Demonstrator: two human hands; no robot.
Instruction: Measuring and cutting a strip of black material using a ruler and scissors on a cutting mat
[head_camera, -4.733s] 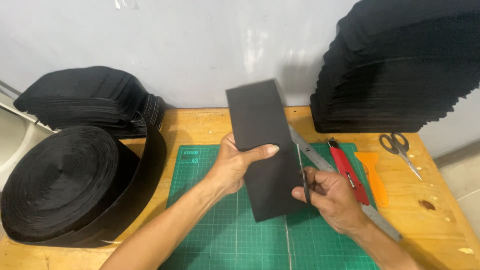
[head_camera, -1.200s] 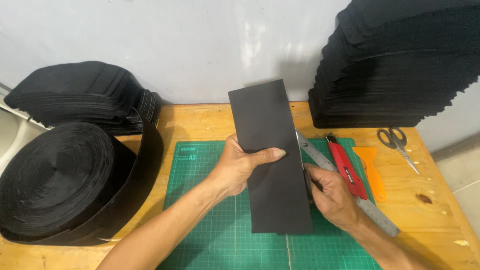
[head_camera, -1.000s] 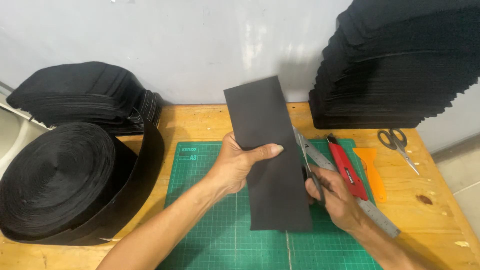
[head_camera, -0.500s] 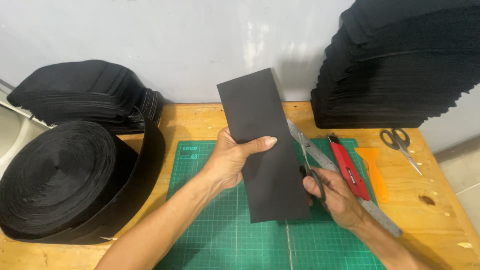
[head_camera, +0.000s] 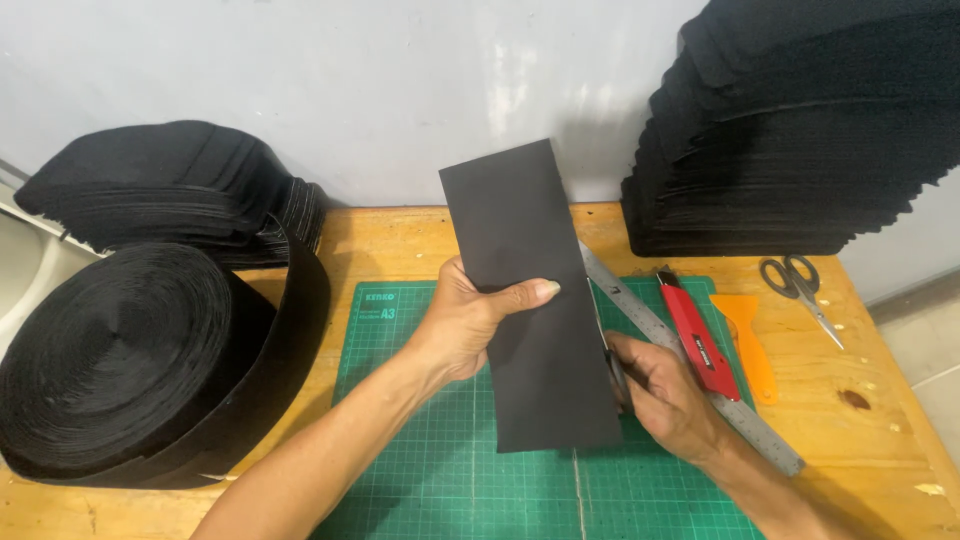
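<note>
A: Where's the flat black rectangular foam sheet (head_camera: 535, 300)?

B: Lifted over the green gridded cutting mat (head_camera: 420, 470), tilted. Left hand (head_camera: 470, 325) clamps its left edge, thumb across the front.

A: Right hand (head_camera: 665, 395)?

B: Closed on the sheet's lower right edge; steel ruler (head_camera: 690, 360) just right of it. Best to keep both edges pinched evenly so it stays flat.

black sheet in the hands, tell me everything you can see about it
The black sheet is a long, matte rectangle, thin and stiff-looking, like foam or rubber. It is held tilted above the green cutting mat, top end leaning left toward the wall. The left hand pinches its left edge, thumb across the face; the right hand holds its lower right edge. Its bottom corner overlaps the steel ruler.
</note>
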